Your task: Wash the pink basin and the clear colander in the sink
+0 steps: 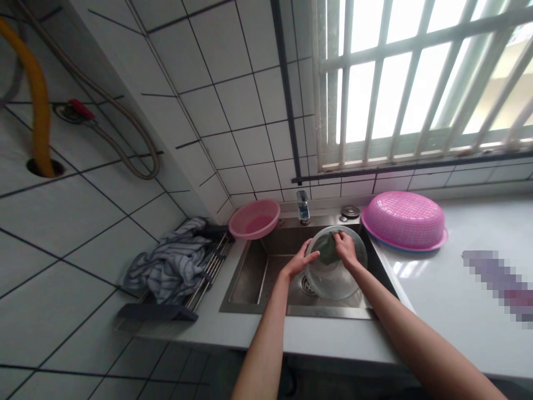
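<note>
Over the sink (245, 278) is a round, translucent bowl or strainer (333, 283), tilted so its inside faces me. My left hand (300, 260) grips its left rim, thumb on the inner side. A dark green scrubbing cloth or pad (328, 251) lies against the inside of the bowl. My right hand (345, 248) is closed on this cloth, pressing near the upper part of the bowl. Part of the drain (307, 284) shows below the bowl's left edge. The faucet (303, 206) stands just behind, and I see no water flowing from it.
A pink basin (255, 220) sits at the sink's back left corner. To the right, an upturned pink basket (406, 219) rests on the counter (441, 300). On the left, a striped cloth (172, 261) lies over a metal rack (210, 269). A barred window (400, 83) is behind.
</note>
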Demonstrator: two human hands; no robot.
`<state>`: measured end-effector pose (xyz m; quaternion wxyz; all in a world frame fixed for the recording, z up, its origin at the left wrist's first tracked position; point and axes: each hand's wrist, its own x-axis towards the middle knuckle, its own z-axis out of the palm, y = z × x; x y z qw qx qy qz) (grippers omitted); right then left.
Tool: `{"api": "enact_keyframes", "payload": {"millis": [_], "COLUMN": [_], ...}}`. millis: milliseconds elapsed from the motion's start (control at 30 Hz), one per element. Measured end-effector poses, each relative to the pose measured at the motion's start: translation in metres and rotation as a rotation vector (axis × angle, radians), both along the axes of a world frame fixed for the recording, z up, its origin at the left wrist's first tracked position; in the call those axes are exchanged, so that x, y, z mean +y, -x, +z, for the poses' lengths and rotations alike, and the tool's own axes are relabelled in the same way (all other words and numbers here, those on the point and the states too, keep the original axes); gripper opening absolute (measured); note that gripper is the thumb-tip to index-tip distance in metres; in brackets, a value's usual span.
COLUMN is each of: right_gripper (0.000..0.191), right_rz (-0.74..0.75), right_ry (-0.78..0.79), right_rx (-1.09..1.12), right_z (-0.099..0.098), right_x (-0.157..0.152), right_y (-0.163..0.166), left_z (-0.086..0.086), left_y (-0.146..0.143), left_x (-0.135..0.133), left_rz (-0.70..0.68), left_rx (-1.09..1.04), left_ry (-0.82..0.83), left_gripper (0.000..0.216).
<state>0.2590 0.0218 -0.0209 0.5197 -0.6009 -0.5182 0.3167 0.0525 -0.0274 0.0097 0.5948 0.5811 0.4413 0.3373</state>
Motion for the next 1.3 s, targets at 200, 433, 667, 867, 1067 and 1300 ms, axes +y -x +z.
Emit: {"api": "enact_keyframes", "payload": {"millis": [200, 433, 667, 867, 1067, 1300], "right_gripper": [0.025, 0.030, 0.029, 0.033, 0.030, 0.017], "right_rz": [0.538, 0.305, 0.595, 0.319, 0.495, 0.927], "right_ry": [-0.119, -0.092, -0.101, -0.032, -0.019, 0.033], "right_rx": [-0.056, -0.012, 0.027, 0.045, 0.098, -0.012], "right_z": [-0.007, -0.003, -0.006, -0.008, -0.006, -0.013], "right_x": [-0.018, -0.006, -0.014, -0.006, -0.005, -0.028], "right_y": [0.025, 0.012, 0.023, 0.018, 0.013, 0.038], "left_z": [-0.008, -0.011, -0.012, -0.009, -0.010, -0.010], "left_y": [0.003, 0.006, 0.004, 0.006, 0.005, 0.007], "left_x": [0.003, 0.006, 0.005, 0.005, 0.003, 0.004], "left_rz": [0.000, 0.019, -0.016, 0.010, 0.020, 0.034], "left_rx": [0.056, 0.039, 0.051, 0.022, 0.055, 0.101], "left_ry": [-0.018, -0.054, -0.035, -0.070, -0.036, -0.009], "left_gripper": [0.094, 0.093, 0.093, 0.088, 0.094, 0.118]}}
